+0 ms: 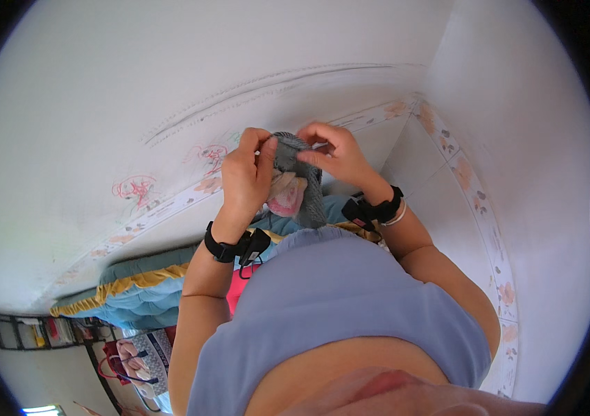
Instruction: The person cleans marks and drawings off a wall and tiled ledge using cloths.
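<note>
A grey ribbed knitted item [311, 200] hangs between my two hands, in front of my chest. My left hand [253, 166] pinches its upper edge between thumb and fingers. At the other side of that edge, my right hand [334, 153] has its thumb and fingers curled about the rim; it is slightly blurred, and whether it grips the fabric is unclear. A pink and cream piece [287, 196] shows against the grey knit, below my left fingers. Both wrists wear black straps with small black devices.
A tiled wall with a floral border [464, 174] stands before me, with red scribbles [136, 190] at left. A blue tufted cushion [144, 301] with yellow trim lies low at left. Beyond it are a patterned bag [154, 353] and a dark shelf [8, 333].
</note>
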Demonstrator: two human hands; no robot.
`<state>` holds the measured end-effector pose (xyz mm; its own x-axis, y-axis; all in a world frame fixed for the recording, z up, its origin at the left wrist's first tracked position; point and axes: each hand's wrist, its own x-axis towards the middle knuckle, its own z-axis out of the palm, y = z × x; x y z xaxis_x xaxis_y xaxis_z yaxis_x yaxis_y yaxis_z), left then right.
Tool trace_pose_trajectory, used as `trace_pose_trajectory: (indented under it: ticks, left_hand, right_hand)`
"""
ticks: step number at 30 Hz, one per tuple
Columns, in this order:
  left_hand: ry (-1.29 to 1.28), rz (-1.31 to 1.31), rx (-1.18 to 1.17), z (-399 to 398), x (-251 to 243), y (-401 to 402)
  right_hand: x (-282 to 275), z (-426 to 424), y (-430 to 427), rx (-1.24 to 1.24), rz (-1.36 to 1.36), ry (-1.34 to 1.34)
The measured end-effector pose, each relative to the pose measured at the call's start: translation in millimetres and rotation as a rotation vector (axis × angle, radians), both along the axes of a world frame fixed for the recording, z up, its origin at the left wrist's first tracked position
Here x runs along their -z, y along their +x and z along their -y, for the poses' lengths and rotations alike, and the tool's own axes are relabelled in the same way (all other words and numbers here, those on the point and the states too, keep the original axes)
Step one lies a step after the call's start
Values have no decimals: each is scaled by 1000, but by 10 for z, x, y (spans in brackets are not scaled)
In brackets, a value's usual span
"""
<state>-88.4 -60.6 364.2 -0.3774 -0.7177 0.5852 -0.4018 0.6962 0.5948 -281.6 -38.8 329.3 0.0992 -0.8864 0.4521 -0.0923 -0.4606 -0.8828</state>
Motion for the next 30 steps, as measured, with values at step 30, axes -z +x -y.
trace_pose_trajectory:
  ticks: [30]
  left_hand:
    - [-14,223,99,-60,248,-82]
  right_hand:
    - [367,204,-1264,37,1288,-207]
